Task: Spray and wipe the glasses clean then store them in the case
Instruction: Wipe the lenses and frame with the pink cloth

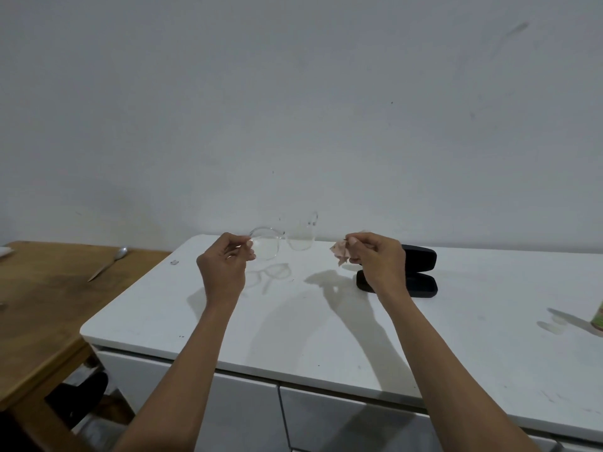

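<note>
— Any lettering you can make out here?

— None. The green-and-white container [599, 316] at the right edge of the white counter [326, 337] has a printed label, but it is cut off and too blurred to read.

— And the black glasses case [417, 269]?

— Plain; no brand or mark shows on it.

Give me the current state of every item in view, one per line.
glasses: held in the air by the left hand, temples unfolded.
cloth: crumpled, pinched in the right hand.
case: open, empty, on the white counter.
spoon: lying on the wooden table.
</note>
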A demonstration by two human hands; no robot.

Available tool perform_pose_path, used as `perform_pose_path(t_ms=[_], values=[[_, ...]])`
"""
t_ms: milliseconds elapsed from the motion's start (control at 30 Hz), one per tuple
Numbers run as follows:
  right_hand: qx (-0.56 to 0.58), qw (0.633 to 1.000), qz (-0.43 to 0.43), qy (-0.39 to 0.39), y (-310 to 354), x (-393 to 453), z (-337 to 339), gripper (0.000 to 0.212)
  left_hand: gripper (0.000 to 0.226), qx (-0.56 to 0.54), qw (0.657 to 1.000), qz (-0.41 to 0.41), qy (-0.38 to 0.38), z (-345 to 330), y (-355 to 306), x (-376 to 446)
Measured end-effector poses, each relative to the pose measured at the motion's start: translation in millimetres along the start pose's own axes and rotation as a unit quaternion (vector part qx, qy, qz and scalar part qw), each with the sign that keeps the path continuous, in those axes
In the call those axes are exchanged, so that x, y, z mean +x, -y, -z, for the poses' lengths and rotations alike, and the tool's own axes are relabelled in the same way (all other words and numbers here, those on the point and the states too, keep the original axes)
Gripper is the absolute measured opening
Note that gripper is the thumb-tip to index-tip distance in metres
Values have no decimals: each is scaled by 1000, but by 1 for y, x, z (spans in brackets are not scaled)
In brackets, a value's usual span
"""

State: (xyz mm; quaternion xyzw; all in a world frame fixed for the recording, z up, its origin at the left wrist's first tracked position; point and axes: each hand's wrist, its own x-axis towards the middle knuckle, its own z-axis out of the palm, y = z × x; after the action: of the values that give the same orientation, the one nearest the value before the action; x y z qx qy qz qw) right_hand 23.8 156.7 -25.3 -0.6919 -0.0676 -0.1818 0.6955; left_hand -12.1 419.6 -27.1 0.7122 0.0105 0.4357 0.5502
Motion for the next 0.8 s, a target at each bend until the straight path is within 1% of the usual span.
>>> perform_pose_path(t_ms=[133, 233, 300, 400, 467, 600, 700, 800], values=[[14, 1000, -16, -3, -4, 4, 13, 13, 6, 42, 999, -2, -5, 20, 18, 1], [23, 999, -30, 21, -1, 5, 17, 12, 9, 70, 998, 3, 6, 31, 32, 2], [20, 998, -33, 42, 3, 4, 17, 20, 13, 87, 996, 10, 15, 36, 39, 3], [6, 998, -10, 59, 9, 3, 16, 36, 14, 110, 993, 14, 28, 41, 47, 4], [-16, 998, 2, 60, 13, 2, 16, 32, 15, 128, 991, 14, 33, 43, 52, 4], [-79, 995, 19, 51, 20, 5, 21, 11, 19, 167, 984, 6, 55, 50, 64, 6], [-115, 992, 28, 44, 26, 6, 25, 9, 24, 194, 978, 4, 76, 57, 67, 5], [-126, 990, 37, 42, 33, 7, 30, 9, 28, 215, 971, 12, 101, 59, 68, 4]])
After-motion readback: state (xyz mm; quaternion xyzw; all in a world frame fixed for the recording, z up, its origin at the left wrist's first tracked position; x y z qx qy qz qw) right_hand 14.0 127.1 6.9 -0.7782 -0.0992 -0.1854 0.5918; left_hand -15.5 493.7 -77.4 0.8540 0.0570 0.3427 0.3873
